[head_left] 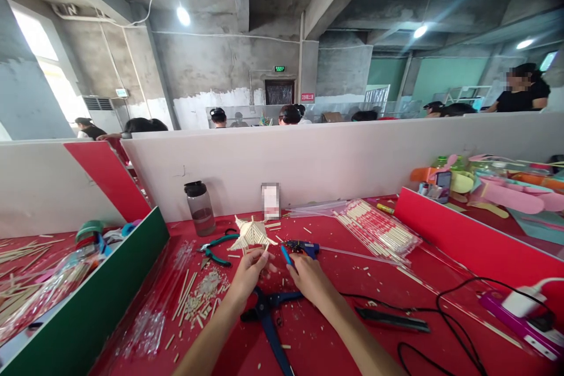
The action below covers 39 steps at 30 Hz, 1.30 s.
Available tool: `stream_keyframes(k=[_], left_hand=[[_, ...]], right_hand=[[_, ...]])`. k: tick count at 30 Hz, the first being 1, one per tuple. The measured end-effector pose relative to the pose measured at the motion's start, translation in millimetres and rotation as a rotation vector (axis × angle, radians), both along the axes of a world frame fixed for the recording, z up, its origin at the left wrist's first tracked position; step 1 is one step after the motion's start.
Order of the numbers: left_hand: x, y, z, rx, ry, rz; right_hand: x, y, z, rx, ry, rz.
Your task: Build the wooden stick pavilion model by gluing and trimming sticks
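Note:
My left hand (pixel 251 273) is closed in a pinch on a short wooden stick (pixel 267 248). Right above its fingertips is a star-shaped piece made of pale wooden sticks (pixel 252 232); whether the stick joins it I cannot tell. In my right hand (pixel 308 276) is a slim blue pen-like tool (pixel 286 255), its tip pointing up and left toward the star. A blue glue gun (pixel 304 247) lies just beyond that hand. Between my forearms rests a large dark-blue-handled cutting tool (pixel 269 320). Teal-handled pliers (pixel 217 248) lie left of the star.
Stick offcuts (pixel 207 294) and clear plastic wrapping (pixel 145 323) litter the red table on the left. A bottle (pixel 200 208) stands at the white partition (pixel 308 153). Packed sticks (pixel 381 229), a black cable (pixel 440 308), a dark strip (pixel 392 319) and a purple power strip (pixel 520 326) lie right.

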<state>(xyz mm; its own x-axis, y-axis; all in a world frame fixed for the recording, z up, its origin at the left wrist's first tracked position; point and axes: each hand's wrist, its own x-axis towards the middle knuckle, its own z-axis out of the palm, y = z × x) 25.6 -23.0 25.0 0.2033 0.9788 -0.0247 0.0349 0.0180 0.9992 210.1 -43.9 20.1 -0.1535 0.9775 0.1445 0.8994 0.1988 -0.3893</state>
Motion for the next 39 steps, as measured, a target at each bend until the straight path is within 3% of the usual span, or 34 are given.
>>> stream_keyframes(k=[11, 20, 30, 39], left_hand=[[7, 4, 0.4, 0.046, -0.011, -0.043], [5, 6, 2.2, 0.067, -0.030, -0.043], [6, 6, -0.9, 0.046, -0.041, -0.039], [6, 8, -0.9, 0.031, -0.057, -0.040]], right_hand=[[3, -5, -1.1, 0.066, 0.049, 0.023], [-17, -46, 12.1, 0.059, 0.041, 0.184], [-27, -58, -14.4, -0.076, 0.101, 0.233], [-28, -58, -10.0, -0.072, 0.080, 0.246]])
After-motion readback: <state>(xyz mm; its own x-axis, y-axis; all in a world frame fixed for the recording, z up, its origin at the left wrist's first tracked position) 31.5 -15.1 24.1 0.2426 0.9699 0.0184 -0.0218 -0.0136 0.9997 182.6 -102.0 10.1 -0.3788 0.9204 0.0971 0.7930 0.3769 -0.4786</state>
